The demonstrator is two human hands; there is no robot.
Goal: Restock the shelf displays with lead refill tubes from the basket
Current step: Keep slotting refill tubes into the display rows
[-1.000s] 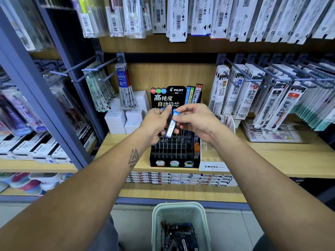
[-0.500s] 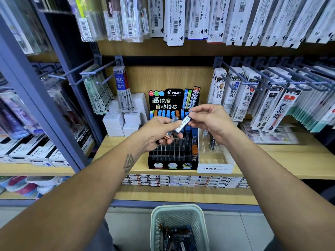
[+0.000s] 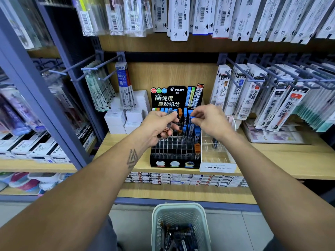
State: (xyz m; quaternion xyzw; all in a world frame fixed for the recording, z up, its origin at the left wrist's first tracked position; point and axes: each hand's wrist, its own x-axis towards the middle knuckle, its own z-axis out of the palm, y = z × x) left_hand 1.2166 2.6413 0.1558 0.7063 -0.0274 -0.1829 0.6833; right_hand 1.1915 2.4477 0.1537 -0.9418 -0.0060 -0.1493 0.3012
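Here the right hand point(image 3: 210, 122) pinches the blue cap of a lead tube point(image 3: 191, 126) between thumb and fingertips, and the tube stands nearly upright with its lower end in or just above a slot of the black display rack point(image 3: 175, 151) on the shelf point(image 3: 272, 160). The left hand point(image 3: 158, 126), at nine o'clock from the right one, is curled round a small bundle of tubes point(image 3: 169, 122), one clear and grey, another showing an orange end near the palm. The main risk, as I judge it, is a missed slot: the compartments are narrow and closely packed, so a slight tilt could catch the tube on a divider or knock the blue and orange tubes already standing at twelve o'clock. The bundle in the left hand hangs close over the rack's left rows, and a loosened grip could drop a tube among the slots or off the shelf. The tube itself is slim and see-through with dark contents and a bright blue cap; its label is too small to read. More tubes lie heaped in the pale mesh basket point(image 3: 157, 225) at six o'clock, down on the floor point(image 3: 134, 221).
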